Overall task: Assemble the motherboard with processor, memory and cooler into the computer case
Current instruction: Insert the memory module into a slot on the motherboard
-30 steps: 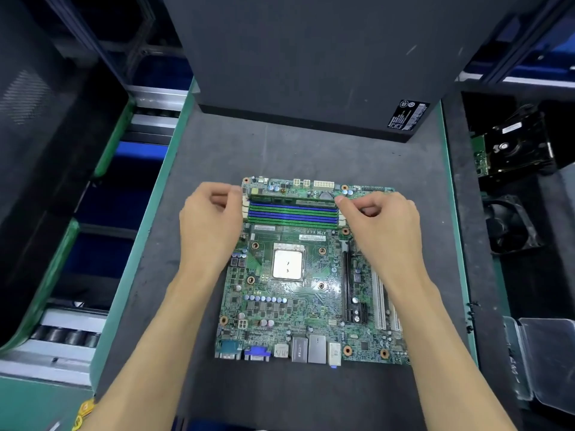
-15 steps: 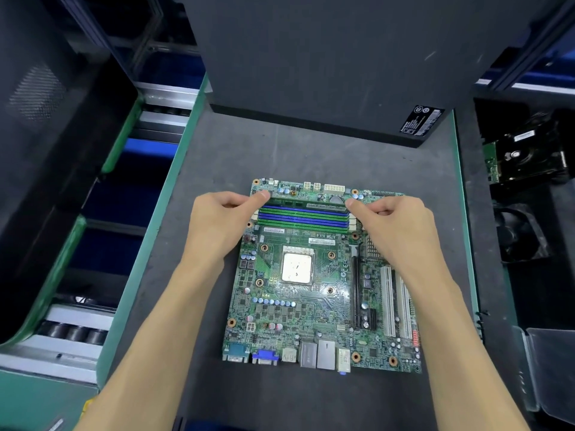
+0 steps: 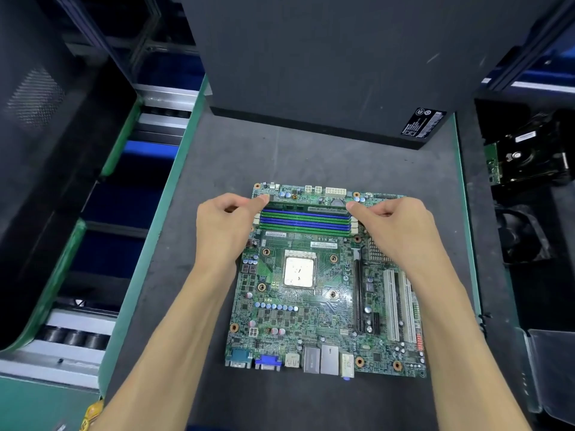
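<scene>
At the far left we see a dark conveyor bay (image 3: 93,188) with green edging, beside the grey bench (image 3: 217,157) that carries everything. Our left hand (image 3: 224,225) sits at the left end of the memory slots, fingers curled, its thumb and forefinger pinching the left end of the memory stick (image 3: 306,208), so that grip is grasping the stick. The stick lies along the farthest slot, just beyond the blue and green memory slots (image 3: 306,220) (whether it is fully seated we cannot tell). The motherboard (image 3: 311,318) lies flat on the bench, rear ports toward the near edge, with the processor (image 3: 299,272) in its socket near the board's middle. Our right hand (image 3: 395,231) mirrors the left: curled fingers, thumb and forefinger pinching the stick's right end, its grip also grasping it. Beyond the board stands the black computer case (image 3: 326,66), touching the bench at the far side. To the far right, off the bench, rest a drive (image 3: 525,157) and a black fan (image 3: 522,237).
</scene>
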### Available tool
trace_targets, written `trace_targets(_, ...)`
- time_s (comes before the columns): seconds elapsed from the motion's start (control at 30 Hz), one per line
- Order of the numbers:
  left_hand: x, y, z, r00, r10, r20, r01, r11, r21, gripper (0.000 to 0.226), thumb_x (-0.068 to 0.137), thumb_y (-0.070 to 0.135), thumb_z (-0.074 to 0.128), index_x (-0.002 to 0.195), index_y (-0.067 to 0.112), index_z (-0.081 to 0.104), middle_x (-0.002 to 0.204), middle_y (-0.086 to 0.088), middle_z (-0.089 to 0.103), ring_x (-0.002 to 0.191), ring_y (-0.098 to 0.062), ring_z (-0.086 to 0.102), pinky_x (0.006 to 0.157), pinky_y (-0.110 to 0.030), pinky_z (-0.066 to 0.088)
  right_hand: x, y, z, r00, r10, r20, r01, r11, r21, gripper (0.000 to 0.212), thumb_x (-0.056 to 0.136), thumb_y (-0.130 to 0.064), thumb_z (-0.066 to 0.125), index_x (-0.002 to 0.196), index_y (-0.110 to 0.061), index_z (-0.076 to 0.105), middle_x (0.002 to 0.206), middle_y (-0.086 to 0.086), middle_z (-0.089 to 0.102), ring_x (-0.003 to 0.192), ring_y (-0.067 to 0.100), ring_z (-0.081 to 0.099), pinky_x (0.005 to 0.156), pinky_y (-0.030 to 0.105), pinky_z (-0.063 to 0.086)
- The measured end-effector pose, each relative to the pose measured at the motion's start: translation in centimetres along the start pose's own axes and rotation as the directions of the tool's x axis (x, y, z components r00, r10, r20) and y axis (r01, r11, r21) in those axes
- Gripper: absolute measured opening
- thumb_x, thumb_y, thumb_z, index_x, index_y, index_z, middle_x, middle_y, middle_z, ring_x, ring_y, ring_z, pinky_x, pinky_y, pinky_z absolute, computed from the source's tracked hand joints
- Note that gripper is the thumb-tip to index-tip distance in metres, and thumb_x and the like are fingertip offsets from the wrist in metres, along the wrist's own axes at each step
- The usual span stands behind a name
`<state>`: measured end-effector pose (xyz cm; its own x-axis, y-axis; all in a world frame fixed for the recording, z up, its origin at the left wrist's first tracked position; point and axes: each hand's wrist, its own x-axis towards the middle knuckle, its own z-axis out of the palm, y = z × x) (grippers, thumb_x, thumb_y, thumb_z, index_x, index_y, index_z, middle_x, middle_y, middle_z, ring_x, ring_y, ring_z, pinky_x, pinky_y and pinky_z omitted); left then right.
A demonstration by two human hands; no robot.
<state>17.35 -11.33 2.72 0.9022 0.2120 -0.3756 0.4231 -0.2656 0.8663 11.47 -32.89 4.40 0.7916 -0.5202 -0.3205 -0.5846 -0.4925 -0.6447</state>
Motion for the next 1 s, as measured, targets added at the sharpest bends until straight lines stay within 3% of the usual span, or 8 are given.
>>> trace_targets(0.07, -0.4, 0.2, 0.1, 0.999, 0.041, 0.004, -0.041, 0.998, 0.047, 0.017, 0.083, 0.033, 0.078, 0.08, 0.017, 0.072, 0.085, -0.003, 0.072, 0.065, 0.011, 0.059, 0.07, -0.022, 0.05, 0.2, 0.1, -0.1, 1.0, 0.018, 0.019, -0.018, 1.0, 0.013, 0.042, 0.083, -0.061, 0.071, 0.057, -0.028, 0.066, 0.078, -0.003, 0.073, 0.067, 0.002, 0.06, 0.052, 0.017, 0.037)
trace_targets(0.13, -0.8, 0.5, 0.6, 0.968, 0.25, -0.026, -0.237, 0.942, 0.239, 0.005, 0.087, 0.028, 0.072, 0.09, 0.026, 0.069, 0.095, 0.005, 0.064, 0.091, -0.005, 0.06, 0.09, -0.034, 0.044, 0.3, 0.2, -0.1, 0.999, 0.037, 0.035, -0.039, 0.998, 0.048, 0.044, 0.083, -0.061, 0.072, 0.063, -0.021, 0.071, 0.08, -0.009, 0.072, 0.061, -0.003, 0.055, 0.053, 0.017, 0.036)
trace_targets(0.27, -2.3, 2.1, 2.9, 0.796, 0.568, 0.21, -0.593, 0.662, 0.459, 0.006, 0.09, 0.033, 0.067, 0.088, 0.038, 0.071, 0.097, 0.017, 0.055, 0.097, -0.005, 0.042, 0.082, -0.024, 0.018, 0.4, 0.7, 0.0, 0.999, 0.041, 0.034, -0.045, 0.99, 0.137, 0.051, 0.081, -0.059, 0.074, 0.072, -0.01, 0.077, 0.06, 0.003, 0.067, 0.061, 0.016, 0.062, 0.054, 0.02, 0.04)
trace_targets(0.33, -3.0, 2.6, 4.6, 0.759, 0.563, 0.326, -0.649, 0.625, 0.433, 0.009, 0.09, 0.037, 0.068, 0.083, 0.036, 0.072, 0.09, 0.017, 0.06, 0.094, -0.008, 0.047, 0.084, -0.028, 0.023, 0.4, 0.8, 0.0, 0.998, 0.042, 0.036, -0.048, 0.987, 0.156, 0.047, 0.085, -0.057, 0.072, 0.068, -0.014, 0.076, 0.049, -0.004, 0.054, 0.055, 0.011, 0.053, 0.056, 0.025, 0.04)
trace_targets(0.47, -3.2, 3.0, 6.4, 0.799, 0.483, 0.359, -0.6, 0.682, 0.417, 0.019, 0.089, 0.044, 0.069, 0.077, 0.03, 0.073, 0.079, 0.014, 0.065, 0.085, -0.011, 0.059, 0.094, -0.035, 0.032, 0.5, 1.2, -0.1, 1.0, 0.002, 0.027, -0.005, 0.994, 0.113, 0.034, 0.095, -0.042, 0.064, 0.083, -0.014, 0.079, 0.074, 0.016, 0.069, 0.072, 0.026, 0.061, 0.06, 0.023, 0.041)
trace_targets(0.57, -2.9, 3.3, 7.0, 0.845, 0.42, 0.332, -0.531, 0.735, 0.421, 0.029, 0.086, 0.049, 0.071, 0.069, 0.026, 0.069, 0.066, 0.013, 0.064, 0.077, -0.01, 0.061, 0.097, -0.038, 0.033, 0.7, 1.3, -0.2, 0.999, 0.008, 0.037, -0.01, 0.998, 0.063, 0.029, 0.093, -0.04, 0.068, 0.072, -0.022, 0.077, 0.051, -0.005, 0.055, 0.06, 0.017, 0.051, 0.053, 0.022, 0.04)
trace_targets(0.8, -2.0, 3.7, 7.3, 0.867, 0.292, 0.404, -0.479, 0.714, 0.511, 0.034, 0.087, 0.053, 0.068, 0.067, 0.027, 0.061, 0.069, 0.015, 0.056, 0.098, -0.017, 0.048, 0.082, -0.034, 0.018, 0.7, 1.2, 0.1, 0.999, 0.004, -0.032, -0.005, 0.999, -0.038, 0.033, 0.087, -0.043, 0.073, 0.057, -0.029, 0.069, 0.06, -0.004, 0.067, 0.07, 0.02, 0.064, 0.057, 0.025, 0.046)
trace_targets(1.0, -1.9, 3.3, 7.3, 0.851, 0.31, 0.425, -0.505, 0.709, 0.493, 0.036, 0.086, 0.054, 0.068, 0.063, 0.03, 0.055, 0.075, 0.011, 0.053, 0.097, -0.017, 0.043, 0.075, -0.033, 0.013, 1.1, 0.7, -0.1, 0.999, 0.01, 0.049, -0.006, 0.997, -0.08, 0.034, 0.09, -0.04, 0.063, 0.092, -0.008, 0.075, 0.08, 0.012, 0.073, 0.077, 0.034, 0.063, 0.07, 0.035, 0.055)
